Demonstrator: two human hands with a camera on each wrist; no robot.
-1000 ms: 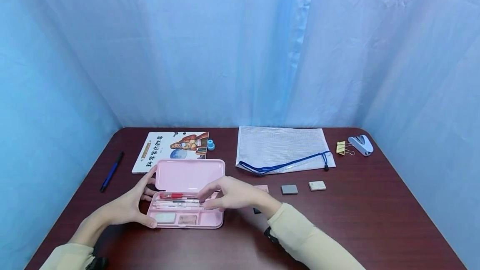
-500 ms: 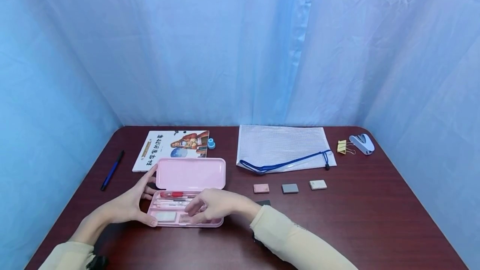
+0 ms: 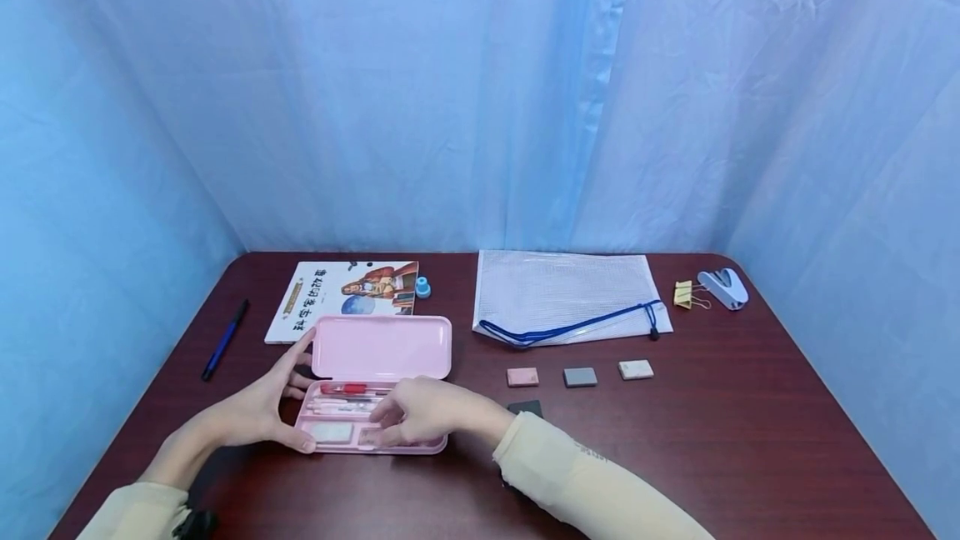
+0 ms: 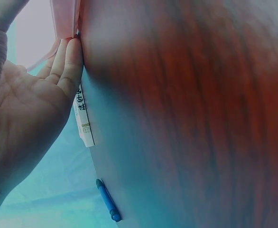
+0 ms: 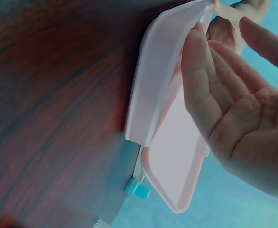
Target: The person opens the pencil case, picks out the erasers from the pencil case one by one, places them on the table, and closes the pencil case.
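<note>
On my head feed the open pink pencil case [image 3: 381,350] sits at seven o'clock, its nine-o'clock end gripped by the left hand [image 3: 257,408]. The right hand [image 3: 426,408] dips into its six-o'clock side; I can't tell whether it pinches the brownish block [image 3: 365,436].

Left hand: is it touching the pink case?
Touching. The head view shows the left hand spanning the pink case's left end, its thumb on the near left corner.
</note>
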